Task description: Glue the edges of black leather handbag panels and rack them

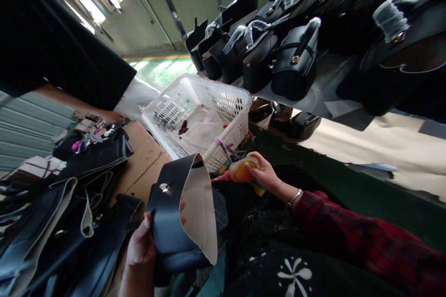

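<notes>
My left hand [142, 241] grips a dark leather bag flap [170, 213] with a metal snap, folded so that its pale lining [200, 204] faces right. My right hand [265, 174], in a red plaid sleeve with a bracelet at the wrist, holds an orange glue bottle [240, 171]. The bottle's red nozzle points left and almost touches the edge of the pale lining. Both hands work over my dark lap, next to a brown work surface [146, 167].
A white plastic basket [198, 116] with cloth and scraps stands just behind the flap. Several finished black handbags [296, 62] line a shelf above. Unfinished black bag parts [62, 222] pile at the left. Another person's arm [80, 104] in a black sleeve reaches in at the upper left.
</notes>
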Demonstrator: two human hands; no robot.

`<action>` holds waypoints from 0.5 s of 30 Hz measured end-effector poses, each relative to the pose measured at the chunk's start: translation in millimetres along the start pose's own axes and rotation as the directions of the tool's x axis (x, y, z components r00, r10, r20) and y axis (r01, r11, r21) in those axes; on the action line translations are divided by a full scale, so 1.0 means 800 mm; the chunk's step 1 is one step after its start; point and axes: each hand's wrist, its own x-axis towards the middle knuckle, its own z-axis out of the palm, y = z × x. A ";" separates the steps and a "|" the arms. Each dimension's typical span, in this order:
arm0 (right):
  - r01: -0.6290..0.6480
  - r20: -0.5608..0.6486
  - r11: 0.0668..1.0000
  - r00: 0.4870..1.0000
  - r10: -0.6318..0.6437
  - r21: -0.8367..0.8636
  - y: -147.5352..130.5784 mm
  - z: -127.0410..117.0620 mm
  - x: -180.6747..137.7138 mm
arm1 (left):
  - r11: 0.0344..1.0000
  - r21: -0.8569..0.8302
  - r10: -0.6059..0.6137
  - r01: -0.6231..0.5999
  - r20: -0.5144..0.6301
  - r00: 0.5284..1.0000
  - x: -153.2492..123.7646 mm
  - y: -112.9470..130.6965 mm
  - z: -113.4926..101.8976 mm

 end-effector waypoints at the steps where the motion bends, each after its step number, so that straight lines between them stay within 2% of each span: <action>1: 0.005 -0.002 1.000 1.000 -0.005 -0.006 -0.001 0.002 0.003 | 1.000 -0.007 -0.002 0.002 -0.009 1.000 0.000 -0.001 -0.002; 6: -0.013 0.006 1.000 1.000 0.013 -0.004 0.001 0.009 0.007 | 0.999 -0.032 0.005 -0.006 -0.030 1.000 0.001 -0.004 -0.010; 15: -0.150 0.094 0.986 0.985 0.143 0.068 0.003 0.003 -0.023 | 0.999 -0.019 -0.044 0.044 0.007 0.999 0.003 0.000 -0.019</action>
